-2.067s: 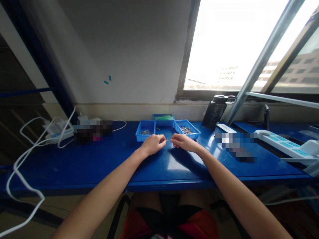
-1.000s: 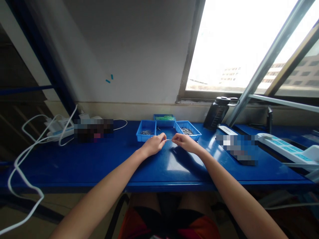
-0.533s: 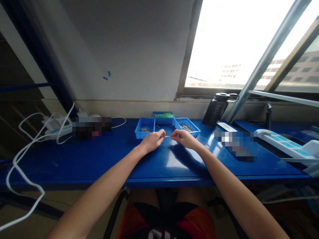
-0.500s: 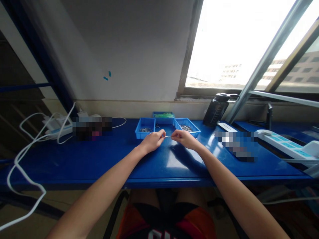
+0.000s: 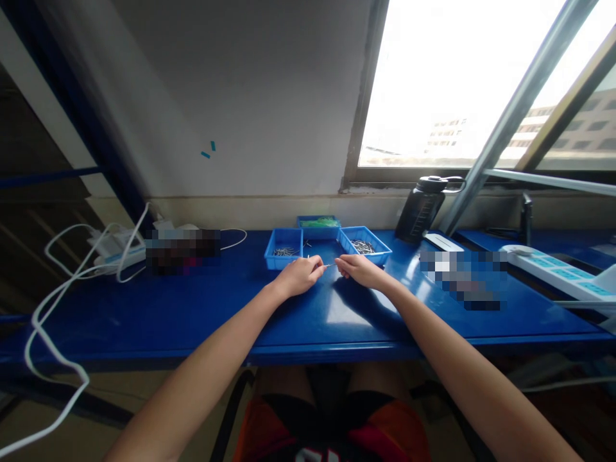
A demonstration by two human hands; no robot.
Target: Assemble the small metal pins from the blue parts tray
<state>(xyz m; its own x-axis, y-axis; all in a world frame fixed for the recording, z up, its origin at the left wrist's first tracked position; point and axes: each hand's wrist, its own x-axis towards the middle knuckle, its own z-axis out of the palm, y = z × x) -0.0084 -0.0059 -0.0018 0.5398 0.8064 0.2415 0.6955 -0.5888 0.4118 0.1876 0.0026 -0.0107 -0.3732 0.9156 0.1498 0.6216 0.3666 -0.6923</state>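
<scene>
My left hand [image 5: 299,276] and my right hand [image 5: 360,270] rest on the blue bench [image 5: 192,308], fingertips almost meeting. Both are pinched on a thin metal pin [image 5: 329,265] held between them. Just behind the hands stand three small blue trays: the left tray [image 5: 283,248] and the right tray [image 5: 363,244] hold several small metal pieces, and the back tray [image 5: 317,224] holds something green.
A dark water bottle [image 5: 421,208] stands at the window sill to the right. A white power strip [image 5: 553,271] lies far right. White cables [image 5: 72,276] and chargers lie at the left end. A slanted metal bar [image 5: 510,115] crosses the window.
The hands have stayed together at the same spot, still pinching the pin; only the head camera has shifted slightly.
</scene>
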